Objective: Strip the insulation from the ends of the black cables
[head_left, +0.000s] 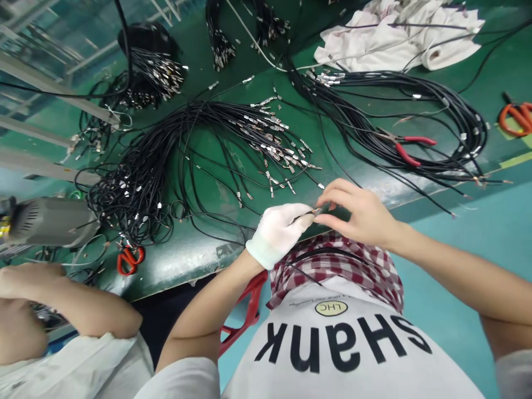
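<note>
Pinching a small wire end (pixel 317 211) between both hands, just over the front edge of the green tabletop (pixel 178 263). Left hand (pixel 282 228), white-gloved: grip closed, thumb and fingertips clamped on the piece. Right hand (pixel 353 210), bare: thumb and fingers curved round the far side, cannot tell if that grip presses on it. Long axis looks roughly crosswise, left to right; too small to tell which way the tip points. Black cable (pixel 332 251) lies across checked fabric (pixel 382 271) at the waist. Beyond the hands, a fanned black wire bundle (pixel 158 144), silver terminals (pixel 266 138) pointing right. Coiled wires (pixel 440 88) to the right, red-handled pliers (pixel 405 154) on top, jaws pointing left. Co-worker's arm (pixel 87 299) at far left, near orange-handled scissors (pixel 130 258).
</note>
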`<state>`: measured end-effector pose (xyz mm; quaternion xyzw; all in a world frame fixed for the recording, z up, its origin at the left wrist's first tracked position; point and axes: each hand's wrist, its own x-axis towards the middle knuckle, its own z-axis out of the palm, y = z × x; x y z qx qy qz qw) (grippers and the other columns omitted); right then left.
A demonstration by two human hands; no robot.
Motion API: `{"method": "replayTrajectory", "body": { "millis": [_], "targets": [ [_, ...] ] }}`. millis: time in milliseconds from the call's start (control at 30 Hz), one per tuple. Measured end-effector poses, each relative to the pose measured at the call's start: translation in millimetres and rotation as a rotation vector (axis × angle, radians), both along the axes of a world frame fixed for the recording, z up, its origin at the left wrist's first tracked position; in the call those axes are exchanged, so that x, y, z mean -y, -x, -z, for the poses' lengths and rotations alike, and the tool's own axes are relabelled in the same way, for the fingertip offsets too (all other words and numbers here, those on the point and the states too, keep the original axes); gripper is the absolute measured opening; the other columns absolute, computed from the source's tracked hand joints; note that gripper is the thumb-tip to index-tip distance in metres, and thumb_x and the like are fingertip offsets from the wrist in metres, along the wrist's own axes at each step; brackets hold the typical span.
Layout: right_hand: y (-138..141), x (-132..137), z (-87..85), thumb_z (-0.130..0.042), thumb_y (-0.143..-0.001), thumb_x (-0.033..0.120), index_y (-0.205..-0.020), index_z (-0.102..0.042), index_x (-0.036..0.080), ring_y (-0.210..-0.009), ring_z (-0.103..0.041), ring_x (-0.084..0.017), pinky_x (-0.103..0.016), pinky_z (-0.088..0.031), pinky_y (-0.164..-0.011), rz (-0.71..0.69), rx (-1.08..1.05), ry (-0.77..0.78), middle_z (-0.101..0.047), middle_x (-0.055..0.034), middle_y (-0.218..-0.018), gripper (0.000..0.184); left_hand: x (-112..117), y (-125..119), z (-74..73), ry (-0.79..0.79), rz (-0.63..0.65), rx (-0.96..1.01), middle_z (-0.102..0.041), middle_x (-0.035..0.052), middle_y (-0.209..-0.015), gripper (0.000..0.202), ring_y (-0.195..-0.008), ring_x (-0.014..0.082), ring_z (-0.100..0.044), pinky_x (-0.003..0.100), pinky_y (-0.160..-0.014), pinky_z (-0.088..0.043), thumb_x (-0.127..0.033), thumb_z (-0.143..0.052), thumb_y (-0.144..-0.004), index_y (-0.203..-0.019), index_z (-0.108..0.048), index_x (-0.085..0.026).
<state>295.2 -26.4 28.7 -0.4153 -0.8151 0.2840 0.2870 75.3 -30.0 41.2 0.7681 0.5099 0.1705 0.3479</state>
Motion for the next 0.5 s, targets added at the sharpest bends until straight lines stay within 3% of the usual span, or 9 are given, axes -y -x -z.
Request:
{"method": "replayTrajectory", "body": {
  "millis": [200, 333, 400, 500],
  "targets": [
    [11.9, 3.5, 0.3, -0.053, -0.098, 0.032, -0.092, -0.067, 0.021, -0.081, -0.063, -0.017, -0.032, -0.045, -0.076, -0.149, -0.021, -0.025, -0.069, -0.0038, -0.090, 0.018, 14.1, 12.3, -9.2, -0.058, 0.159, -0.167, -0.070, -0.0003, -0.077, 0.029, -0.074, 0.0142, -0.063, 0.026, -0.071, -0.045, -0.030, -0.050, -0.097, -0.079, -0.070, -0.020],
    [-3.6, 27.4, 2.0, -0.058, -0.096, 0.030, -0.091, -0.067, 0.021, -0.080, -0.062, -0.017, -0.031, -0.048, -0.074, -0.143, -0.134, 0.200, -0.069, -0.0046, -0.089, 0.014, 24.2, 29.9, -9.3, -0.001, 0.032, -0.122, -0.076, 0.0004, -0.093, 0.025, -0.086, 0.0164, -0.069, 0.026, -0.080, -0.050, -0.033, -0.052, -0.096, -0.093, -0.075, -0.023],
    [-9.8, 44.4, 16.6, -0.057, -0.096, 0.030, -0.092, -0.068, 0.022, -0.080, -0.064, -0.017, -0.031, -0.050, -0.074, -0.201, -0.085, 0.373, -0.070, -0.0041, -0.090, 0.015, 26.8, 39.0, -7.3, 0.053, -0.060, -0.089, -0.077, 0.0001, -0.095, 0.023, -0.087, 0.0170, -0.070, 0.026, -0.082, -0.053, -0.034, -0.056, -0.094, -0.095, -0.076, -0.024],
    [-8.1, 64.4, 60.4, -0.052, -0.098, 0.029, -0.109, -0.069, 0.023, -0.097, -0.067, -0.021, -0.037, -0.052, -0.087, -0.199, 0.041, 0.496, -0.070, -0.0074, -0.109, 0.021, 27.9, 48.6, -4.3, 0.125, -0.103, -0.055, -0.077, -0.0004, -0.087, 0.022, -0.085, 0.0185, -0.071, 0.026, -0.078, -0.055, -0.036, -0.059, -0.092, -0.095, -0.076, -0.023]
  ]
}}
